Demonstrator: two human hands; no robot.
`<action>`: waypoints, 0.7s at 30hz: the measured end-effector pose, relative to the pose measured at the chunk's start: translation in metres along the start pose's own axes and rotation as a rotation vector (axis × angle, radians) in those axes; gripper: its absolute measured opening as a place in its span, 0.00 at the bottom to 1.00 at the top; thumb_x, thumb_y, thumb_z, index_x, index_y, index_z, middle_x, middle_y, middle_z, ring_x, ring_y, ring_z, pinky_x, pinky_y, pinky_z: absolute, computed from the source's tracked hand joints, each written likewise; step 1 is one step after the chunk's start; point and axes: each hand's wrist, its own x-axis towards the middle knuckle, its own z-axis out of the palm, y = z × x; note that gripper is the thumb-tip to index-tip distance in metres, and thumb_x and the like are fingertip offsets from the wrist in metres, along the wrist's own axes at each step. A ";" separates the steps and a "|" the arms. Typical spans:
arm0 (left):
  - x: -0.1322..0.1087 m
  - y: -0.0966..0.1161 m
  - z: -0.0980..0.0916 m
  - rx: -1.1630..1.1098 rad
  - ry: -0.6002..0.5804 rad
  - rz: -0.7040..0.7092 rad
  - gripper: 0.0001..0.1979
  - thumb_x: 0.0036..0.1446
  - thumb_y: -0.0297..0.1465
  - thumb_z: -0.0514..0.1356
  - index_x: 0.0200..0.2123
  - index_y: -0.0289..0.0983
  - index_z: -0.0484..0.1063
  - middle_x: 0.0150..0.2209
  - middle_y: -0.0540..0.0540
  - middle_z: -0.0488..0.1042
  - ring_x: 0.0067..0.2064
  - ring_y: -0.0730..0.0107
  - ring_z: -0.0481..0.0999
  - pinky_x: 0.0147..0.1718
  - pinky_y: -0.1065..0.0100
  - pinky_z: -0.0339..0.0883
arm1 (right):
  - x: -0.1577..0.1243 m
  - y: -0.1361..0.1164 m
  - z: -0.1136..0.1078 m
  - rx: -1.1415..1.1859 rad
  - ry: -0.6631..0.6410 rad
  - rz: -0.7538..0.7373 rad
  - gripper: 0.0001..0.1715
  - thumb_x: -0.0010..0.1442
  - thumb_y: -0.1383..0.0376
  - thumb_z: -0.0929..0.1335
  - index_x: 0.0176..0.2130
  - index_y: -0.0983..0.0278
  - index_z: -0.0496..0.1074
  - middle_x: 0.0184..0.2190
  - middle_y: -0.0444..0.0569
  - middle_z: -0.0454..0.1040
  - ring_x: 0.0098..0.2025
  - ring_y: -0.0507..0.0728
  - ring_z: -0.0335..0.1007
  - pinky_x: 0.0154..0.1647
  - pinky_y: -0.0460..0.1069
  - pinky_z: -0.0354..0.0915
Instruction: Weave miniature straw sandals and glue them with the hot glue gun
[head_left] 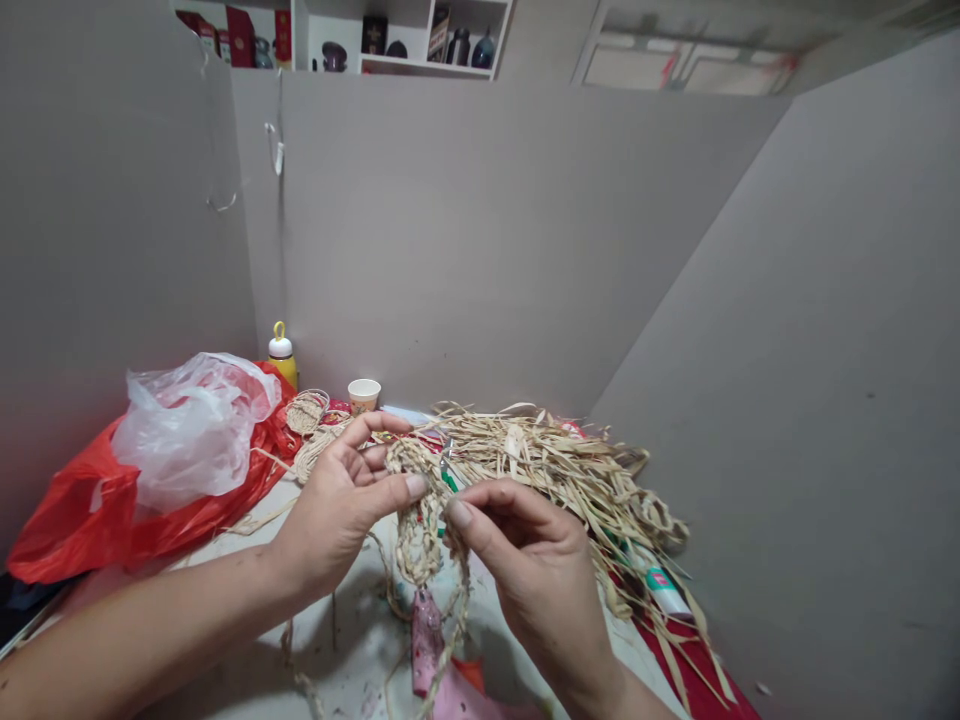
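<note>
My left hand (pixel 341 500) and my right hand (pixel 525 555) meet over the table, both gripping a braided straw piece (pixel 420 520) that hangs between them. My left thumb presses on the braid's upper part; my right thumb and fingers pinch a strand just to its right. A loose straw tail (pixel 450 640) dangles below my right hand. A big pile of dry straw strips (pixel 570 470) lies just behind my hands. A pink object (pixel 427 635) lies on the table under the braid.
A clear plastic bag (pixel 191 425) sits on a red plastic bag (pixel 82 510) at the left. A yellow bottle (pixel 283 355), a paper cup (pixel 364 394) and coiled braids (pixel 307 412) stand by the back wall. Grey walls enclose the table; a tube (pixel 664 590) lies at the right.
</note>
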 end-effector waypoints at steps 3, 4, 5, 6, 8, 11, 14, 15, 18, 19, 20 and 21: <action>-0.001 -0.002 0.001 -0.016 0.021 -0.002 0.19 0.49 0.24 0.68 0.43 0.40 0.67 0.25 0.57 0.68 0.26 0.81 0.66 0.26 0.77 0.59 | -0.001 -0.002 0.001 -0.059 0.004 -0.050 0.05 0.53 0.66 0.73 0.26 0.60 0.78 0.20 0.42 0.73 0.22 0.49 0.64 0.22 0.43 0.63; -0.002 -0.002 0.002 -0.017 0.034 -0.001 0.19 0.49 0.25 0.68 0.43 0.40 0.67 0.25 0.57 0.68 0.26 0.81 0.66 0.26 0.77 0.60 | -0.002 -0.003 0.002 -0.080 0.004 -0.082 0.05 0.53 0.67 0.73 0.26 0.60 0.78 0.20 0.42 0.74 0.22 0.50 0.65 0.22 0.43 0.64; -0.002 -0.002 0.002 -0.016 0.047 0.001 0.19 0.49 0.25 0.69 0.42 0.40 0.67 0.25 0.57 0.68 0.26 0.81 0.66 0.27 0.77 0.60 | -0.002 -0.004 0.002 -0.100 0.001 -0.117 0.05 0.53 0.68 0.73 0.26 0.60 0.78 0.21 0.43 0.75 0.23 0.50 0.67 0.23 0.44 0.65; -0.002 -0.002 0.002 -0.013 0.057 0.003 0.19 0.48 0.25 0.69 0.42 0.40 0.67 0.26 0.57 0.67 0.26 0.81 0.66 0.27 0.77 0.60 | -0.003 -0.005 0.002 -0.119 -0.001 -0.153 0.06 0.53 0.69 0.73 0.26 0.60 0.79 0.22 0.43 0.76 0.24 0.51 0.68 0.24 0.44 0.66; -0.002 -0.003 0.003 -0.009 0.060 0.002 0.19 0.49 0.25 0.68 0.42 0.40 0.66 0.25 0.57 0.67 0.26 0.81 0.65 0.27 0.77 0.60 | -0.004 -0.005 0.002 -0.144 -0.001 -0.204 0.07 0.53 0.70 0.72 0.26 0.60 0.79 0.24 0.44 0.77 0.26 0.51 0.70 0.26 0.44 0.66; -0.001 -0.003 0.002 -0.011 0.048 -0.001 0.18 0.50 0.25 0.68 0.42 0.40 0.66 0.25 0.57 0.68 0.25 0.82 0.65 0.26 0.77 0.59 | -0.004 -0.005 0.003 -0.136 0.009 -0.181 0.06 0.53 0.70 0.72 0.27 0.60 0.78 0.23 0.42 0.76 0.24 0.50 0.69 0.25 0.43 0.66; -0.001 -0.002 0.002 -0.008 0.057 0.001 0.18 0.50 0.24 0.68 0.42 0.40 0.66 0.24 0.58 0.68 0.24 0.83 0.65 0.25 0.78 0.58 | -0.002 -0.004 0.003 -0.095 0.012 -0.103 0.04 0.53 0.68 0.72 0.27 0.61 0.77 0.20 0.41 0.74 0.22 0.49 0.66 0.23 0.42 0.65; -0.002 -0.003 0.002 -0.006 0.061 0.001 0.18 0.49 0.24 0.68 0.42 0.39 0.66 0.24 0.58 0.67 0.24 0.83 0.64 0.25 0.78 0.58 | -0.002 -0.004 0.003 -0.081 0.010 -0.081 0.04 0.53 0.67 0.72 0.27 0.61 0.77 0.20 0.41 0.73 0.21 0.48 0.66 0.23 0.42 0.65; -0.003 -0.004 0.002 0.002 0.067 0.001 0.18 0.50 0.24 0.68 0.42 0.40 0.66 0.23 0.59 0.66 0.24 0.83 0.64 0.25 0.78 0.58 | -0.002 -0.003 0.003 -0.045 -0.006 -0.012 0.04 0.52 0.66 0.73 0.26 0.62 0.76 0.19 0.41 0.71 0.21 0.48 0.64 0.22 0.41 0.63; -0.003 -0.005 0.002 0.004 0.070 0.001 0.18 0.50 0.25 0.68 0.42 0.40 0.66 0.23 0.59 0.65 0.24 0.83 0.63 0.25 0.78 0.58 | -0.002 -0.003 0.004 -0.035 -0.010 0.006 0.05 0.52 0.65 0.73 0.26 0.62 0.75 0.19 0.41 0.70 0.21 0.48 0.63 0.21 0.41 0.62; -0.003 -0.006 0.002 0.006 0.073 0.002 0.18 0.50 0.25 0.68 0.42 0.40 0.66 0.23 0.59 0.64 0.24 0.83 0.63 0.25 0.78 0.58 | -0.002 -0.002 0.004 -0.028 -0.014 0.022 0.06 0.52 0.65 0.73 0.25 0.63 0.75 0.18 0.41 0.70 0.20 0.47 0.63 0.21 0.41 0.62; -0.003 -0.007 0.002 0.007 0.076 0.002 0.18 0.50 0.25 0.68 0.42 0.40 0.66 0.23 0.59 0.64 0.24 0.82 0.63 0.25 0.78 0.58 | -0.002 -0.002 0.004 -0.021 -0.017 0.032 0.07 0.52 0.65 0.73 0.24 0.63 0.74 0.18 0.40 0.69 0.20 0.47 0.62 0.21 0.42 0.61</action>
